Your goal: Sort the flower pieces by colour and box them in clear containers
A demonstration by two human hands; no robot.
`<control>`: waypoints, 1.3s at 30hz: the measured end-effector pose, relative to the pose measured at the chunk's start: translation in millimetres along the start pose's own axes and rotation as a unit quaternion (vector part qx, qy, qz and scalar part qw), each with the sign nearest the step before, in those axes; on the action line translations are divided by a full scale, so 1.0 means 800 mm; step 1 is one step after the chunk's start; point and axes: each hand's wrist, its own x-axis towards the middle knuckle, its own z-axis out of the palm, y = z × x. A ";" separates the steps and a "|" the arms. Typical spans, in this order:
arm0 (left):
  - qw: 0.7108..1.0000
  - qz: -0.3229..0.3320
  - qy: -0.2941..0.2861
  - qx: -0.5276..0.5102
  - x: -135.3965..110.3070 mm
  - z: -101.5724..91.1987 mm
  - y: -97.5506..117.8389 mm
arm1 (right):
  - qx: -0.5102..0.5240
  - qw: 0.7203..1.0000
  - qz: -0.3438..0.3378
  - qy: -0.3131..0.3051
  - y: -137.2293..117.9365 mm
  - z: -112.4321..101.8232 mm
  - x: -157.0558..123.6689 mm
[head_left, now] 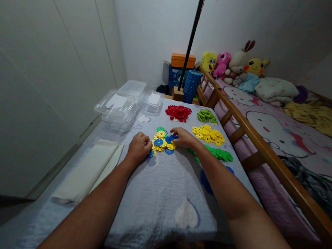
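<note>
A mixed pile of yellow, blue and green flower-shaped plastic discs lies in the middle of the cloth-covered table. At its left edge rests my left hand, fingers curled closed; whatever may be inside them is hidden. A blue disc shows right beside its fingertips. My right hand reaches over the pile's right side, thumb and fingers bent around a blue flower-shaped disc. Sorted heaps lie to the right: yellow discs, green discs and blue discs, the last two partly covered by my right forearm.
Red pieces and light green pieces are heaped at the back. Clear plastic containers stand back left, near a folded cream cloth. A black pole rises behind the table. A wooden bed rail runs along the right.
</note>
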 end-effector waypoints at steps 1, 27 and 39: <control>1.000 0.000 -0.002 0.002 0.000 0.000 0.000 | 0.012 1.000 -0.001 0.014 0.001 -0.004 -0.004; 1.000 -0.010 0.005 0.012 -0.004 -0.003 0.000 | 0.002 0.996 0.081 0.042 0.084 -0.059 -0.288; 1.000 -0.005 0.000 0.013 -0.004 -0.004 0.001 | -0.074 0.992 0.103 0.019 0.085 -0.052 -0.309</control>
